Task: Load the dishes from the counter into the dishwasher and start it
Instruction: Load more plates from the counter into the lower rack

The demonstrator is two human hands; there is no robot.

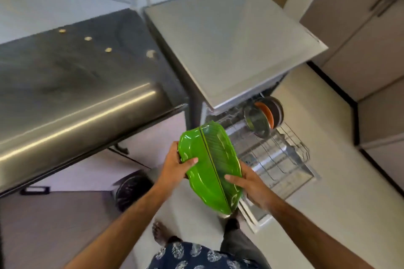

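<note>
A green leaf-shaped plate [208, 166] is held in the air in front of me, tilted, over the near end of the pulled-out dishwasher rack [282, 159]. My left hand [177, 165] grips its left edge, thumb on top. My right hand [249, 185] holds its right edge, thumb on the upper face. The wire rack carries a glass bowl [256, 123], an orange plate [265, 111] and a dark bowl [277, 109] standing on edge at its far end. The dishwasher [229, 39] has a flat silver top.
A dark glossy counter [72, 85] runs along the left, with a few small pale bits near its back edge. A dark round bin [133, 189] stands on the floor below it. Beige cabinets [360, 35] line the right. My bare foot [161, 232] is on the pale floor.
</note>
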